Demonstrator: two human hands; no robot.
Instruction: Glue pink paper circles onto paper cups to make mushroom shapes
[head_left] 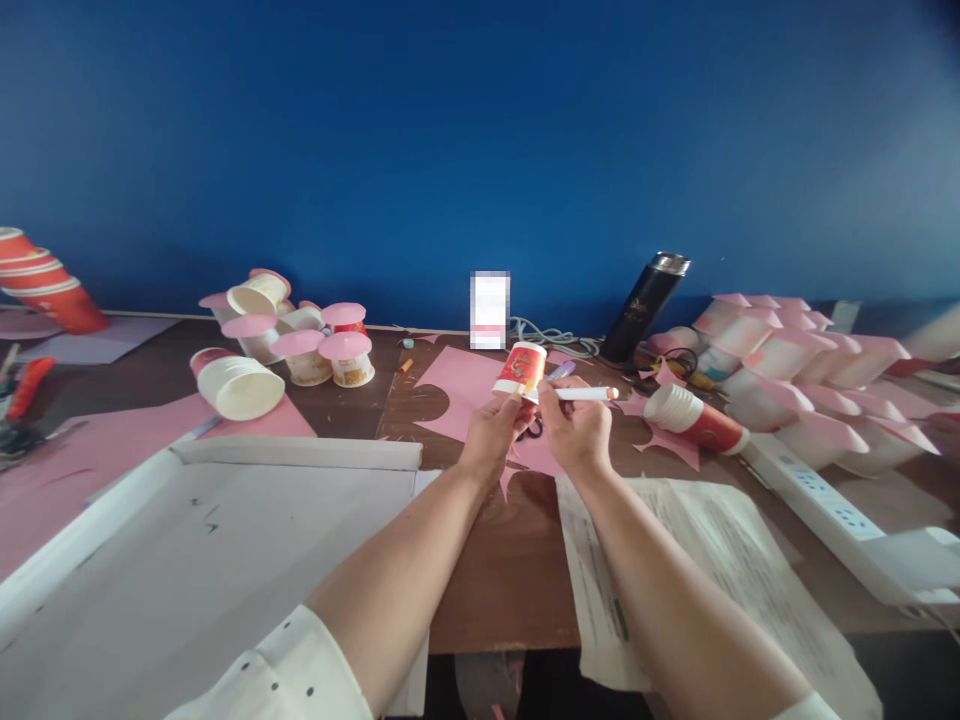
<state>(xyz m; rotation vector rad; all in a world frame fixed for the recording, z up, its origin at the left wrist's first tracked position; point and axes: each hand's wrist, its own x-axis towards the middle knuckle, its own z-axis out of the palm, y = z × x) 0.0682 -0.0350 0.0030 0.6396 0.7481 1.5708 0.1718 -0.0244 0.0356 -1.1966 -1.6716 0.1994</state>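
A red-and-white paper cup (523, 368) is tilted in my left hand (489, 436), whose fingers are closed around its lower part. My right hand (576, 430) grips a white marker (589, 393) with an orange end pointing right. The marker's other end meets the cup's lower side, though my fingers partly hide the spot. Under both hands lies cut pink paper (457, 385) with curved edges. A purple item (562, 370) and the dark loops of what look like scissors (532, 430) are close by.
Paper cups with pink tops (346, 358) stand at left; many more (810, 360) are stacked at right. A black flask (646, 305) leans near the blue wall. A power strip (817, 500), a stack of cups (697, 418), a white box lid (247, 540) and a printed sheet (705, 560) lie nearer.
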